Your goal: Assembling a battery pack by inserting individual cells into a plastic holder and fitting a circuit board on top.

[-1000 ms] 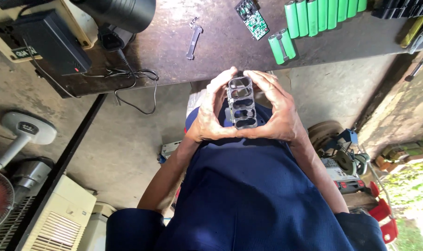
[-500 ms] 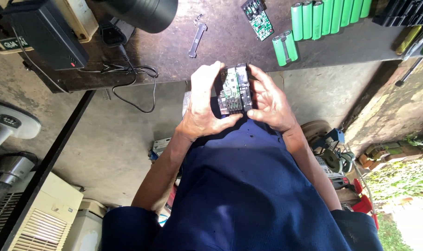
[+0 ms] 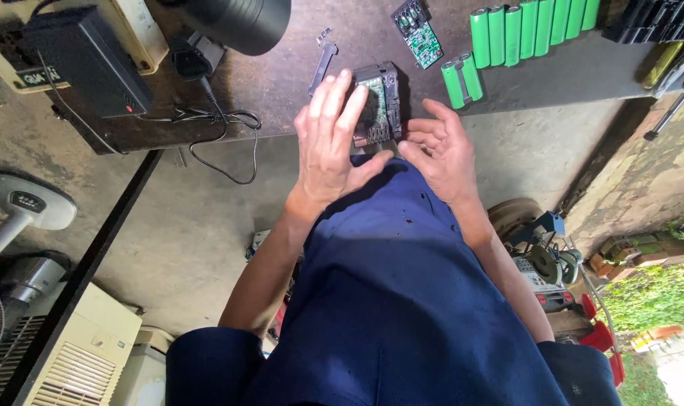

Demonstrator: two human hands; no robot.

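A black battery housing [image 3: 381, 101] with a green circuit board in it rests near the front edge of the dark workbench [image 3: 282, 83]. My left hand [image 3: 331, 143] lies over its left side, fingers stretched flat across it and the thumb at its near edge. My right hand [image 3: 440, 150] hovers just to the right of and below the housing, fingers spread, holding nothing. Both forearms come up from my blue-clothed lap.
On the bench lie a row of green cylindrical cells [image 3: 530, 26], a joined pair of cells [image 3: 462, 79], a small circuit board [image 3: 417, 22], a metal strip [image 3: 323, 64], a black power adapter [image 3: 86, 60] and its cable [image 3: 222, 128]. A fan [image 3: 26, 203] and tools [image 3: 545, 252] stand on the floor.
Both hands carried the housing from above my lap forward onto the bench edge. My right hand has let go and opened; my left still rests on it.
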